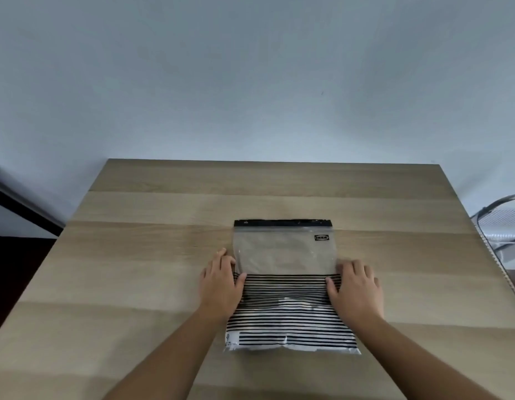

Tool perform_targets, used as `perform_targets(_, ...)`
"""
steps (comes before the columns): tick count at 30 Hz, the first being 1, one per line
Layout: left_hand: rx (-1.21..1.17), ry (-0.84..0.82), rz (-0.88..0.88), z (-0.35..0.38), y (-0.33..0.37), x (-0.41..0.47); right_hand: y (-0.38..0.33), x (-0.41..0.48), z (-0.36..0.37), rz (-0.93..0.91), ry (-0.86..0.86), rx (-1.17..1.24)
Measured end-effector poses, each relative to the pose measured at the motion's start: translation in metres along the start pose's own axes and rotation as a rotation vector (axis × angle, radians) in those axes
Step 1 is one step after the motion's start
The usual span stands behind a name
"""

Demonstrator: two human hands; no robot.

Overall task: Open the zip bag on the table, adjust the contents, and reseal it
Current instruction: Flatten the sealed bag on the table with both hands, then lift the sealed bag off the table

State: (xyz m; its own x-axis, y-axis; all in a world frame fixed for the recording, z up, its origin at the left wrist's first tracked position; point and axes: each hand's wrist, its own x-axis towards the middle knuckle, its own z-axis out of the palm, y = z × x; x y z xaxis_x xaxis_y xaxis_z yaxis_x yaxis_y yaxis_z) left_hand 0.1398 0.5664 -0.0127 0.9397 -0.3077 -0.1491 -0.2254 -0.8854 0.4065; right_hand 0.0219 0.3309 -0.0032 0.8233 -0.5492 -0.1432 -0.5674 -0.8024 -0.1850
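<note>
A zip bag lies flat on the wooden table, its black zip strip at the far end. The upper half is clear plastic; the lower half carries black and white stripes, with something white inside showing near the bottom. My left hand rests on the bag's left edge, thumb on the stripes and fingers spread on the table. My right hand lies on the right edge the same way. Both palms press flat; neither grips anything. The zip strip looks flat and straight.
A pale wall stands behind the table's far edge. A metal wire chair or rack sits just off the table's right side. Dark furniture shows at the left, beyond the table.
</note>
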Motion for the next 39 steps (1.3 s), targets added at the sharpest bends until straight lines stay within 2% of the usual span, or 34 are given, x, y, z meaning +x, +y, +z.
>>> perform_targets(4,-0.071,0.048,-0.015,-0.002,0.012,-0.002,-0.01,-0.001,-0.003,0.039,-0.023,0.075)
perform_targets(7,-0.197,0.045,-0.051,-0.007,0.016,-0.005,-0.008,0.0,-0.009,0.094,-0.04,0.255)
perform_targets(10,-0.373,-0.133,-0.07,-0.016,0.015,-0.006,-0.001,0.007,-0.017,0.202,-0.087,0.565)
perform_targets(13,-0.514,-0.328,-0.079,-0.027,0.019,-0.011,0.014,0.012,-0.029,0.247,-0.248,0.966)
perform_targets(14,-0.534,-0.369,-0.067,-0.029,0.02,-0.012,0.02,0.013,-0.033,0.221,-0.306,1.006)
perform_targets(17,-0.575,-0.436,-0.053,-0.031,0.034,-0.018,0.044,0.015,-0.044,0.066,-0.444,0.941)
perform_targets(19,-0.584,-0.458,-0.096,-0.03,0.048,-0.024,0.059,0.018,-0.05,0.03,-0.515,0.929)
perform_targets(24,-0.528,-0.362,-0.116,-0.022,0.082,-0.038,0.095,0.023,-0.068,-0.01,-0.571,0.913)
perform_targets(34,-0.53,-0.252,-0.036,-0.032,0.14,-0.034,0.14,0.027,-0.104,-0.043,-0.573,0.883)
perform_targets(39,-0.551,-0.31,0.114,-0.027,0.178,-0.012,0.166,0.024,-0.118,0.037,-0.4,0.874)
